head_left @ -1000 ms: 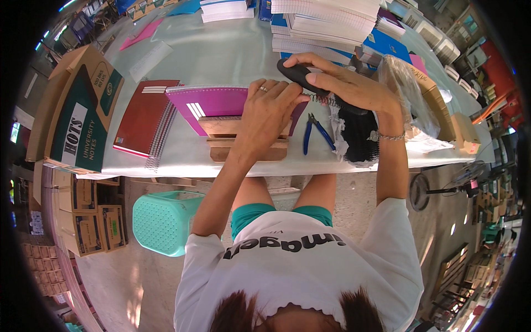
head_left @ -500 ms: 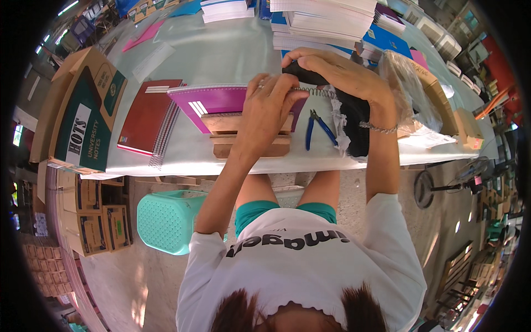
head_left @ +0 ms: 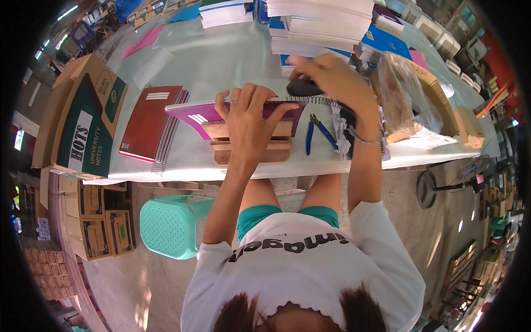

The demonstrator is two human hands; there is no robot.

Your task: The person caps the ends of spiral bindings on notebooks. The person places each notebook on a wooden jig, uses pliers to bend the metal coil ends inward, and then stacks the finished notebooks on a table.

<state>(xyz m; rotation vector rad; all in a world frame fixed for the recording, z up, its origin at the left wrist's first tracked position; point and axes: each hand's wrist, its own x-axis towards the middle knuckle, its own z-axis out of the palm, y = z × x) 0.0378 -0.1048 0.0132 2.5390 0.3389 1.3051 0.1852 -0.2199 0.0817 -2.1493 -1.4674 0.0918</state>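
Observation:
A purple notebook (head_left: 192, 114) stands tilted in a slotted wooden block (head_left: 251, 152) near the table's front edge. My left hand (head_left: 249, 113) grips its upper edge, fingers over the far side and thumb along the right. From the notebook's right end a dark wire coil (head_left: 323, 101) runs toward a black device (head_left: 348, 117) with a rounded black part (head_left: 303, 87). Over that device hovers my right hand (head_left: 334, 77), smeared by motion, so its grip is unclear. Below the coil lie blue-handled cutters (head_left: 321, 134), their handles spread. Crumpled pale wrapping (head_left: 342, 133) clings to the device.
Left of the block lie red spiral notebooks (head_left: 149, 123), beside a green and brown carton (head_left: 88, 119). Tall stacks of paper (head_left: 321, 22) rise behind my right hand. To the right sits an opened carton with clear plastic (head_left: 406, 94). A mint stool (head_left: 171, 227) is on the floor.
My right hand has lifted slightly and shifted left, uncovering more of the rounded black part. My left hand has slid left along the notebook's edge, its fingers more spread.

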